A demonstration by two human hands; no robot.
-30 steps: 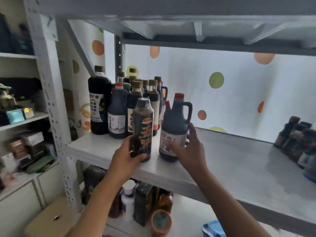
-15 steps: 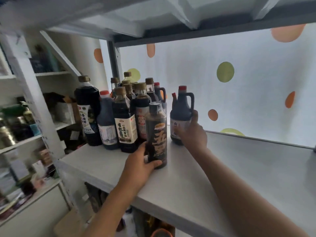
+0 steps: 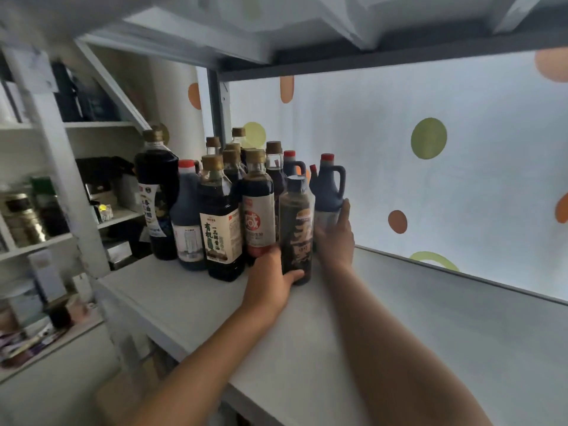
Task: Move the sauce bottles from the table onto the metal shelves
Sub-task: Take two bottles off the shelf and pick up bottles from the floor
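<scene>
Left hand: the left hand (image 3: pixel 270 281) holds the dark-labelled sauce bottle (image 3: pixel 296 229) low on its body, thumb across the front near the base, the other fingers curled out of sight behind it; clamped on the bottle.
Right hand: the right hand (image 3: pixel 335 235) lies against the lower body of the handled red-capped jug (image 3: pixel 329 192), fingers nearly straight and reaching up its side; flat against it, not wrapped round.
Bottle position: the dark-labelled bottle stands upright on the metal shelf (image 3: pixel 399 318), now tight against the cluster of sauce bottles (image 3: pixel 215 204), touching or just beside the pink-labelled bottle (image 3: pixel 258 216).
Jug position: upright at the right rear of the cluster, just behind the dark-labelled bottle.
Change from a second ago: both bottles have gone from near the shelf's front edge to deeper in, closing up with the group; the left grip is unchanged, while the right hand has slid from the jug's front label to its right side.
Meaning for the task: these two look as good as placed; I judge that only letting go remains before fetching more.
Risk: the packed bottles could knock one another if pushed further.
</scene>
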